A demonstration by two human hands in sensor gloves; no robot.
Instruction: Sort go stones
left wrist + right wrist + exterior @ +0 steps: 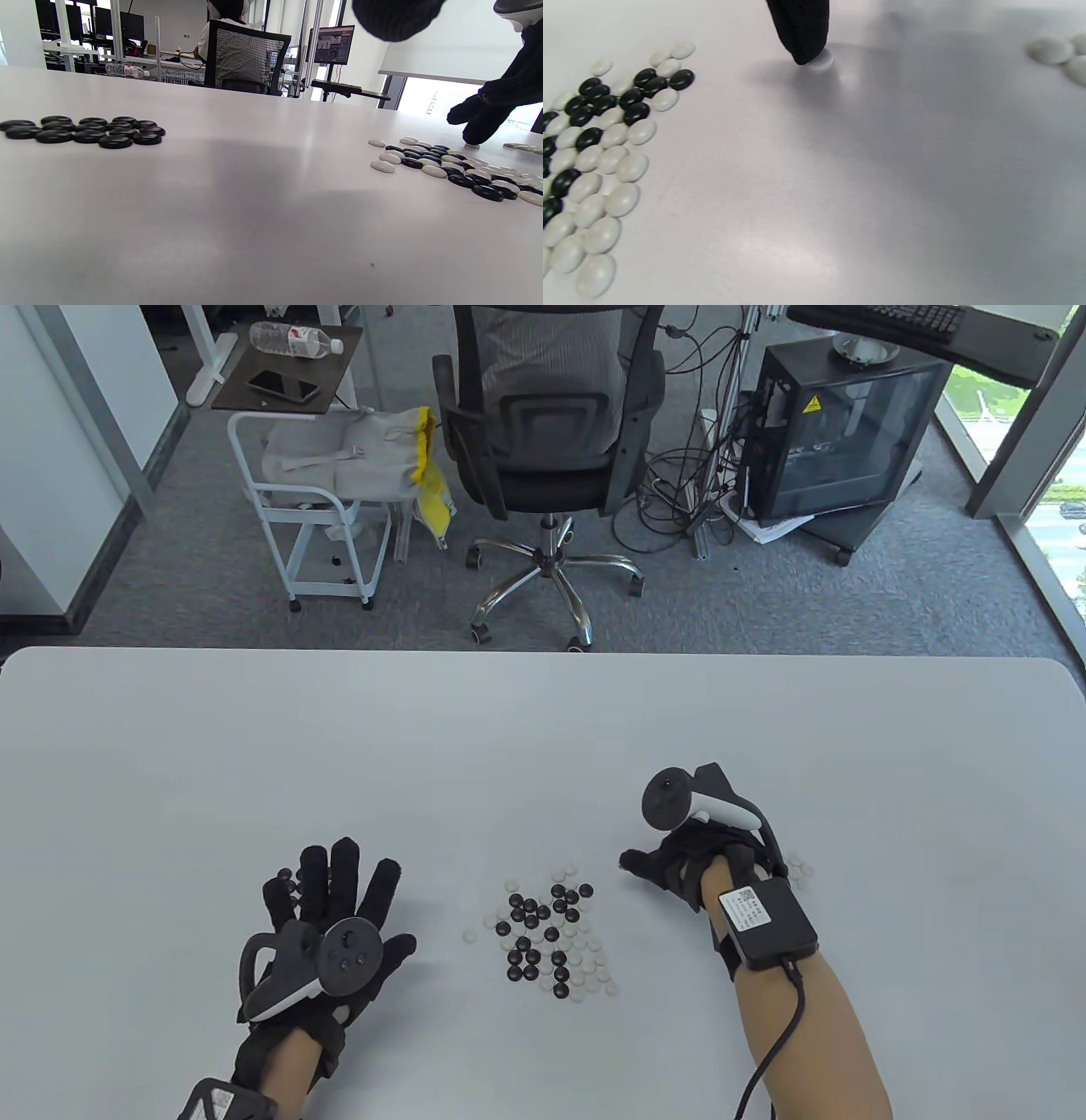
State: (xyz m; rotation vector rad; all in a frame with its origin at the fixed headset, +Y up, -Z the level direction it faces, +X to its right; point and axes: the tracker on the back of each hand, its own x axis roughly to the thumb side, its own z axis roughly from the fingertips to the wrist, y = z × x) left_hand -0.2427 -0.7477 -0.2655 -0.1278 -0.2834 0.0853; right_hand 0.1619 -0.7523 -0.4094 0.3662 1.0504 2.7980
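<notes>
Fingertip (801,42) on white stone (821,60) (table-top)

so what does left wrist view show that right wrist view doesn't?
Only left wrist: the sorted black pile and the right hand seen from the side, plus the office behind.

Only right wrist: the white stone under a fingertip, seen close.

Both: the mixed pile and the edge of the white pile on the table.
</notes>
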